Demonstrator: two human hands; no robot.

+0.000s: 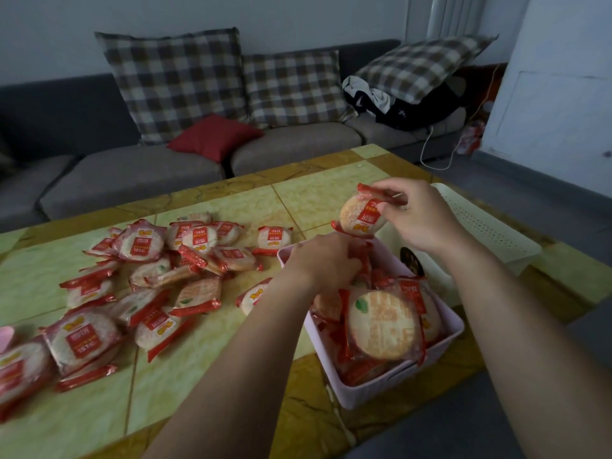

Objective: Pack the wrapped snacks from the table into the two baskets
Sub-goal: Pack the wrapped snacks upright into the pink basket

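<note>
Several red-and-clear wrapped round snacks [142,243] lie scattered over the left half of the tiled table [212,359]. A pink basket [390,389] at the right front is packed with wrapped snacks [384,326] standing on edge. Behind it stands a white basket [490,226]. My right hand [420,217] pinches one wrapped snack [359,215] in the air above the far end of the pink basket. My left hand [326,260] reaches down into the pink basket's far end, its curled fingers on the snacks there; the fingertips are hidden.
A grey sofa [139,170] with checked cushions, a red cushion [215,135] and a pile of clothes [397,101] runs along the table's far side. A white cable [427,150] hangs at the sofa's right end. A dark round object [410,260] lies in the white basket.
</note>
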